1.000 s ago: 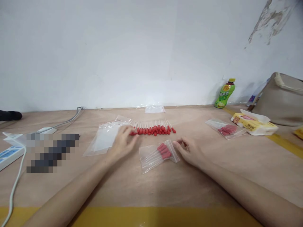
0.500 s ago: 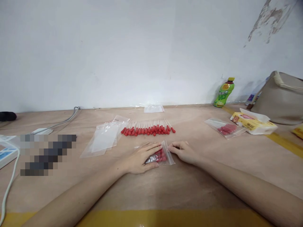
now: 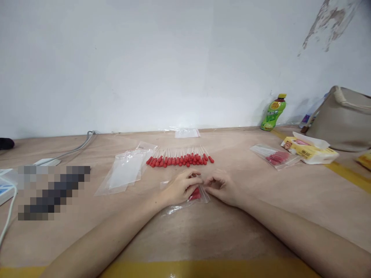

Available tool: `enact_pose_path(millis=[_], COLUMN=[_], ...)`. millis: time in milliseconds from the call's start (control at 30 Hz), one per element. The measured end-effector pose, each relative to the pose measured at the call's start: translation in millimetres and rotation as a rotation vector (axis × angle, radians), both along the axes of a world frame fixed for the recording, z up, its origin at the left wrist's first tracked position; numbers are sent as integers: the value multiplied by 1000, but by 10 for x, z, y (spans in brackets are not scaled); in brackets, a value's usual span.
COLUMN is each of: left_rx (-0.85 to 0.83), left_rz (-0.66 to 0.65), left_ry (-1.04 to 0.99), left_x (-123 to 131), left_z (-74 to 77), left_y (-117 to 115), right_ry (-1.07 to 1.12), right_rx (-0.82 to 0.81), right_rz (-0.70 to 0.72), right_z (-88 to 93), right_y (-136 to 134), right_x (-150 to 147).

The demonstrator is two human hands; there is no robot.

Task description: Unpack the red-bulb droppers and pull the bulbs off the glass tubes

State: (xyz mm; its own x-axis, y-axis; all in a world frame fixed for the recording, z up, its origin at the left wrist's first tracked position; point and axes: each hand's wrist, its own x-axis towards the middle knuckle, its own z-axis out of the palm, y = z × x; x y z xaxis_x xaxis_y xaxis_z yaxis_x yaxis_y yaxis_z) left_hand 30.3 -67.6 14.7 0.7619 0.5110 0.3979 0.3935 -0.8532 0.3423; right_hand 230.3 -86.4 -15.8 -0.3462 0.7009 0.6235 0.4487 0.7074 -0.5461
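Note:
A clear zip bag [image 3: 174,209] lies on the table in front of me, with red-tipped sticks [image 3: 195,194] inside. My left hand [image 3: 183,186] lies over the bag, fingers curled and thumb drawn in at its zip end; the hand covers most of the contents. At that same end is my right hand [image 3: 223,187], its fingers bent and its thumb apart from the index finger, close to the bag's edge. Just behind the hands, a row of loose red-tipped sticks [image 3: 181,159] points its red heads toward me.
Flat zip bags [image 3: 124,172] lie at the left, another bag [image 3: 187,133] by the wall. A filled bag [image 3: 275,156], a tissue pack [image 3: 311,150], a green bottle [image 3: 273,112] and a handbag [image 3: 340,119] stand or lie at the right. Cables [image 3: 78,146] run at the left.
My left hand has lifted from lying flat and curled its fingers, uncovering the near side of the bag. My right hand's pinch has loosened, with thumb and index finger now apart.

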Motion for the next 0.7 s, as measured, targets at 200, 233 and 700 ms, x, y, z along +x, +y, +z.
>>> enact_pose_path(millis=[200, 233, 700], left_rx=[8, 14, 96], left_rz=[7, 7, -34], left_ry=[-30, -43, -117], left_x=[-5, -4, -7], left_z=[-25, -34, -85], left_y=[9, 18, 51], right_ry=[-260, -272, -236], right_rx=[305, 345, 464], right_rz=[-61, -64, 4], right_z=[7, 8, 0], right_y=[-38, -42, 9], right_x=[6, 5, 15])
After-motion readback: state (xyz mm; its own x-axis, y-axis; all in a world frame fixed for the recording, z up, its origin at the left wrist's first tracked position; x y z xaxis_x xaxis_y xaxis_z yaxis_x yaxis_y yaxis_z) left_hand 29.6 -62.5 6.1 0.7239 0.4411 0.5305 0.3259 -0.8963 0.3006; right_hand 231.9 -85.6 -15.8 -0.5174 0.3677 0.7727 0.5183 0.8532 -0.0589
